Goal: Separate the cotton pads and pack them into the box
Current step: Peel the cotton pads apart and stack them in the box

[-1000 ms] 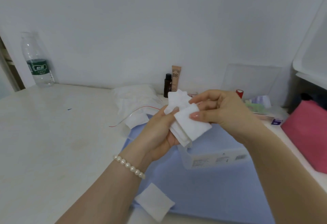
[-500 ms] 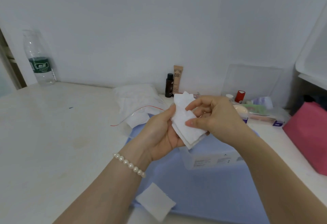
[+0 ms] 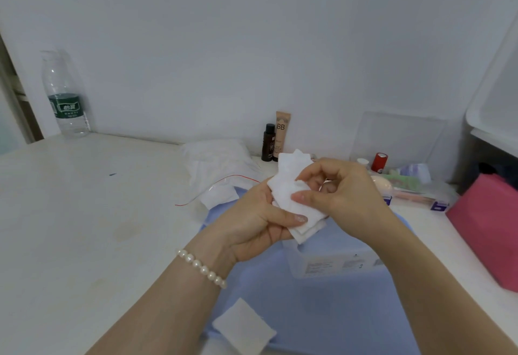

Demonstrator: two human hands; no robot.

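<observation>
Cotton pads, a fanned stack of white square ones, sat raised above the bench in the left hand, whose grip curled round the stack with the thumb pressed across its lower edge. The right hand met the stack from the other side, its grip narrow: thumb and forefinger pinched the top pad near its upper edge, the other fingers curled behind. A string of white pearl beads circled the left wrist.

Just below the hands stood the clear plastic box with a printed label, resting on a pale blue mat spread over the white bench. One loose white cotton pad lay at the mat's near left edge, well apart from the box.

Behind the hands a clear plastic bag with a red seal strip lay crumpled on the bench. A small dark bottle and a beige tube marked BB stood side by side against the wall. A clear water bottle with a green label stood at the far left. A small red roll stood to the right among mixed toiletries, and a pink cloth item lay at the right edge.
</observation>
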